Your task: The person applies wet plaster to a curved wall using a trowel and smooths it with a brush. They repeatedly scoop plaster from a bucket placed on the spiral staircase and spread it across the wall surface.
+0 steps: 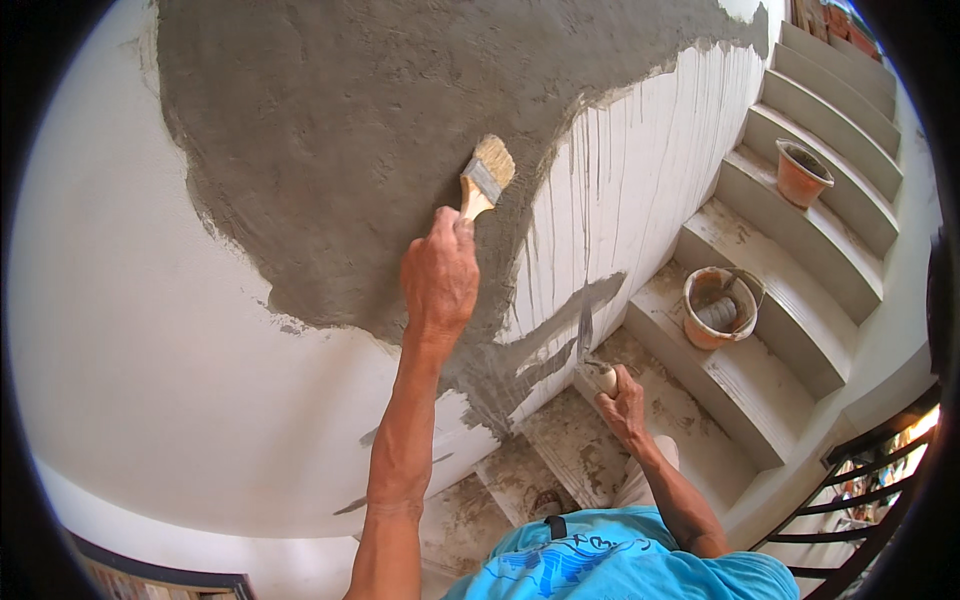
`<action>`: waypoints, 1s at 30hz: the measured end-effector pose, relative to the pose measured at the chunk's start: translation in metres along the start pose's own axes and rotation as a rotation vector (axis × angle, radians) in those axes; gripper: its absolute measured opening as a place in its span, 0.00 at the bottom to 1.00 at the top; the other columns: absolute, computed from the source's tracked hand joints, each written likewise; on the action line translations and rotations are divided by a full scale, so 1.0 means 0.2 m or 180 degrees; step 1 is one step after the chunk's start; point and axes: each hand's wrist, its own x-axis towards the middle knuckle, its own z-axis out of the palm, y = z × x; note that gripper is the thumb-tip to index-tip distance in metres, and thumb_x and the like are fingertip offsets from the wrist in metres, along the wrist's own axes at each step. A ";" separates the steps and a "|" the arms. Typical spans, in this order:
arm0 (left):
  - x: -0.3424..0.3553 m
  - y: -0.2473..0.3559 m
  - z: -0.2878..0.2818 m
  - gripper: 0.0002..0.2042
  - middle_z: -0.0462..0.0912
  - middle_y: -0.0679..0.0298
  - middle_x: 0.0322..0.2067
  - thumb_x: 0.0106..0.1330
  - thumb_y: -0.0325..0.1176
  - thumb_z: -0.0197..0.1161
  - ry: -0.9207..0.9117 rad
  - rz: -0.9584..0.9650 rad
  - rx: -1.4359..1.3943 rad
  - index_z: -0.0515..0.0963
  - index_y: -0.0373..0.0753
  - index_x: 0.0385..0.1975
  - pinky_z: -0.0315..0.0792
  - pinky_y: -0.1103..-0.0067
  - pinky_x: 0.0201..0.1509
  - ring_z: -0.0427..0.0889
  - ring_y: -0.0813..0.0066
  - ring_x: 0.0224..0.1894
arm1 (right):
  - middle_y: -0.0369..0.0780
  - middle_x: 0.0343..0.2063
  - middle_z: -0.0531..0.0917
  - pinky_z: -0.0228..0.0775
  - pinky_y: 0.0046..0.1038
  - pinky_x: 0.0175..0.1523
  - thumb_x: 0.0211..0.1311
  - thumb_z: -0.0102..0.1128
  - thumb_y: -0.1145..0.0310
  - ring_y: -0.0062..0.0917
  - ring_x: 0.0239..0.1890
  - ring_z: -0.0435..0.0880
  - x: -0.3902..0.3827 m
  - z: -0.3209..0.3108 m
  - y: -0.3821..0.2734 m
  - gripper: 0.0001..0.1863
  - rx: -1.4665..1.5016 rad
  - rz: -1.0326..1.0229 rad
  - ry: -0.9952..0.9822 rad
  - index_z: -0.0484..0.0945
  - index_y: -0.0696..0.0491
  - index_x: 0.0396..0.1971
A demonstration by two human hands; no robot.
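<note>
My left hand point(437, 275) grips the wooden handle of a flat paintbrush point(485, 172), whose pale bristles are over grey wet-looking plaster point(330, 130) on the curved white wall point(150, 380). Lower right, my right hand point(622, 408) holds a trowel point(585, 330) by its pale handle; its thin metal blade points up beside the wall, where grey streaks and drips mark the white surface below the plastered patch.
Curved concrete stairs point(822, 95) rise along the right, splattered on the lower treads. A bucket point(704, 333) with grey material and tools inside and a smaller orange bucket point(798, 183) stand on steps. A dark metal railing point(853, 480) curves at lower right.
</note>
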 end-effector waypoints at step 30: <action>-1.61 -0.67 -0.23 0.16 0.80 0.42 0.26 0.73 0.41 0.53 -0.1401 -0.1633 0.0867 0.74 0.33 0.30 0.69 0.51 0.38 0.79 0.37 0.33 | 0.48 0.30 0.81 0.72 0.43 0.35 0.50 0.63 0.77 0.47 0.32 0.82 0.50 -0.12 -0.41 0.15 -0.0798 -0.0928 0.0970 0.72 0.54 0.39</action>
